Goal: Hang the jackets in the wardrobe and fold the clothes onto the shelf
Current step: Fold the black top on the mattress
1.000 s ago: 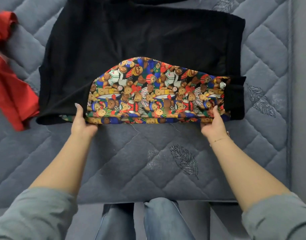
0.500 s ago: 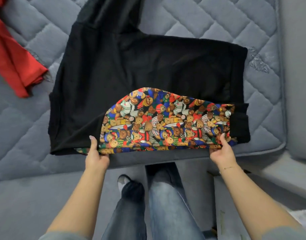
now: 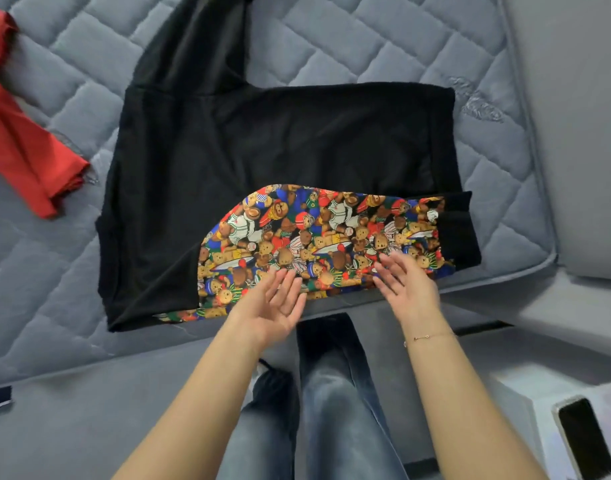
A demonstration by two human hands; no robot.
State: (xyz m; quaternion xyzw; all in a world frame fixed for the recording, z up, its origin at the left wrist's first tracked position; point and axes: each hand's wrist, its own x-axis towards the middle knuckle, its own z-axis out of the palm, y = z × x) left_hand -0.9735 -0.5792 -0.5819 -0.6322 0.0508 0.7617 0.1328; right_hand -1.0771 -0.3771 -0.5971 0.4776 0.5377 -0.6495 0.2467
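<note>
- A black garment (image 3: 279,140) lies spread flat on a grey quilted mattress (image 3: 383,39), filling the middle of the frame; one dark part of it runs up toward the top edge.
- Its lower right portion shows a bright teddy-bear print panel (image 3: 317,237) in red, blue, green and brown, reaching down to the garment's near edge by the mattress border.
- The left hand (image 3: 276,303) sits at lower centre, palm turned up, fingers straight and spread, holding nothing; its fingertips (image 3: 290,275) are at the near edge of the print panel, and whether they touch the cloth cannot be told.
- The right hand (image 3: 406,282) is just right of it, fingers loosely extended and apart, gripping nothing, hovering over or just at the lower right edge of the print; it is slightly blurred, so contact cannot be told.
- A thin bracelet (image 3: 425,337) circles the right wrist.
- A red garment (image 3: 23,140) lies crumpled on the mattress at the left edge of the frame, well apart from the black one.
- Below the hands, legs in blue jeans (image 3: 331,403) stand at the bottom centre, close against the side of the bed.
- A phone (image 3: 584,441) with a dark screen lies on a pale surface in the lower right corner.
</note>
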